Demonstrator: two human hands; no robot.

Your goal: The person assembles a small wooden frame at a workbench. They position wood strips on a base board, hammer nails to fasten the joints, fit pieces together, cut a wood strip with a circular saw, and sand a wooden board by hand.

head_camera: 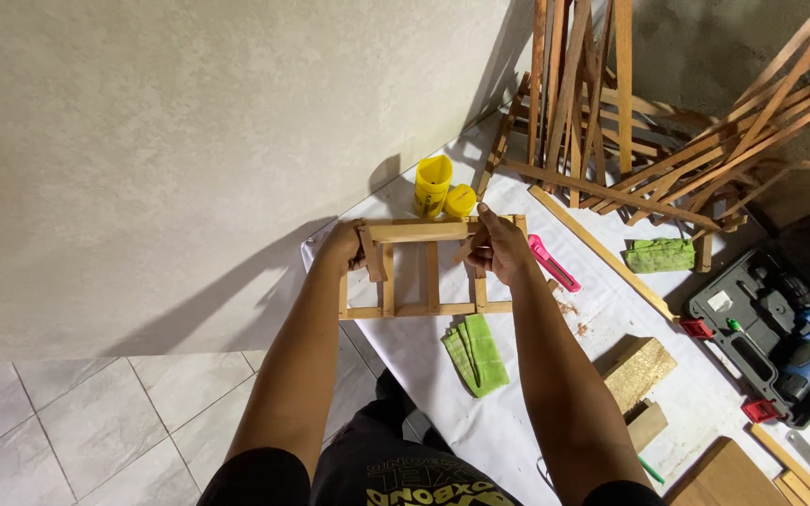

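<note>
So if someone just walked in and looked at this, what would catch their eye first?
Probably the small wooden slatted frame held up mid-picture, the left hand gripping one end and the right hand the other. Just behind it stands a bright yellow container on the white sheet. At top right, a tangle of loose wooden strips leans against the wall.

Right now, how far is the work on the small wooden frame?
Done, it seems: the wooden frame already has its long rails and several upright slats joined. In hand: the left hand grips one end, and the right hand holds the other end near a slat. Left, likely: loose wood strips lie in a pile, and the yellow glue bottle stands close, so more pieces may follow.
</note>
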